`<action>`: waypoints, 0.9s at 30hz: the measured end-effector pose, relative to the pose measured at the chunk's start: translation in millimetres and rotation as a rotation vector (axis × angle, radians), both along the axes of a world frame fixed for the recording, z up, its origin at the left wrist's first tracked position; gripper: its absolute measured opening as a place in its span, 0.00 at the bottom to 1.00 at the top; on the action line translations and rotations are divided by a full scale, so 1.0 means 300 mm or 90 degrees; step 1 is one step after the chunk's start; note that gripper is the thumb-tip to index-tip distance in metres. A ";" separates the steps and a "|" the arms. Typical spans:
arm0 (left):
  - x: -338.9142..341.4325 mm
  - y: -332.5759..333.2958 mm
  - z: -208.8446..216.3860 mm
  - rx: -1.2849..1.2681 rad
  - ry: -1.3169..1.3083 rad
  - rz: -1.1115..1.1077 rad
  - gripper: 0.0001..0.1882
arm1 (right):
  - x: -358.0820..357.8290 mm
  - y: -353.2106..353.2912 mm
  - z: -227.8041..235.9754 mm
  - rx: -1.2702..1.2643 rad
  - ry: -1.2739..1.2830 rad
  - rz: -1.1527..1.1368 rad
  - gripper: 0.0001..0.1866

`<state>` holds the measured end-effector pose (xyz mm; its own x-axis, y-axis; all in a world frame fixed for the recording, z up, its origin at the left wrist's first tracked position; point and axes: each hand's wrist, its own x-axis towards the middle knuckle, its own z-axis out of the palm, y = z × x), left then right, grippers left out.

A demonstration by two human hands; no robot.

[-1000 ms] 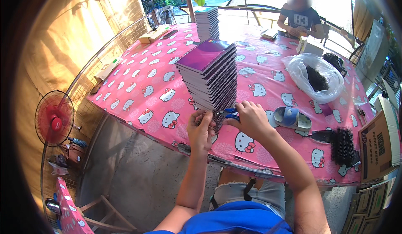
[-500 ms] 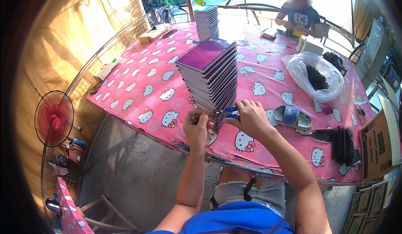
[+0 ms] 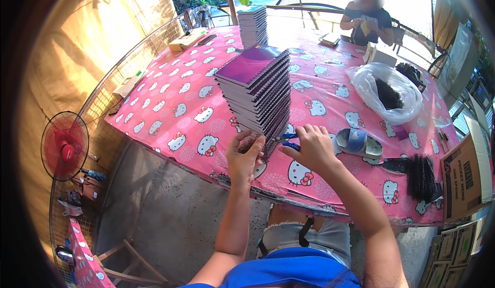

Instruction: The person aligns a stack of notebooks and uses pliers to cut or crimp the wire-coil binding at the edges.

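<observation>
A tall stack of spiral notebooks (image 3: 252,95) with a purple top cover stands near the table's front edge, black coils facing right. At its lower near corner, my left hand (image 3: 245,159) is closed, thumb and fingers pinching dark spiral coils (image 3: 251,143); how these join the stack is partly hidden by my fingers. My right hand (image 3: 314,146) grips blue-handled pliers (image 3: 292,145), handles spread apart. The pliers' tip points left at the coils near the stack's base, close to my left fingertips. Whether the jaws touch a wire is too small to tell.
On the pink patterned table (image 3: 191,110) are another notebook stack (image 3: 253,28), a blue slipper (image 3: 356,141), a plastic bag (image 3: 363,82) of black coils, and a bundle of black coils (image 3: 423,177). A cardboard box (image 3: 466,172) stands right. Another person (image 3: 367,22) sits across.
The pliers' handles have spread wider, and my right hand has shifted slightly right. My left hand stays by the stack's base. The other person has raised a yellow item.
</observation>
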<state>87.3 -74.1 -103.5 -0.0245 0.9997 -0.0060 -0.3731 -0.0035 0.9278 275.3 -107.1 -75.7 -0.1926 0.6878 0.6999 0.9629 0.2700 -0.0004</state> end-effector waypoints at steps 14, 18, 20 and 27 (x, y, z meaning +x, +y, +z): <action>-0.006 0.002 -0.018 -0.029 -0.010 -0.003 0.21 | -0.011 0.012 -0.037 -0.032 0.037 -0.017 0.32; 0.003 0.006 -0.023 0.003 0.022 -0.006 0.20 | -0.039 0.028 -0.036 -0.287 0.122 -0.022 0.32; -0.005 0.013 -0.030 -0.003 0.001 -0.005 0.20 | -0.037 0.018 -0.030 -0.407 0.128 -0.041 0.32; -0.023 0.009 -0.070 -0.023 -0.009 -0.029 0.18 | -0.015 0.010 -0.051 -0.024 0.040 0.021 0.34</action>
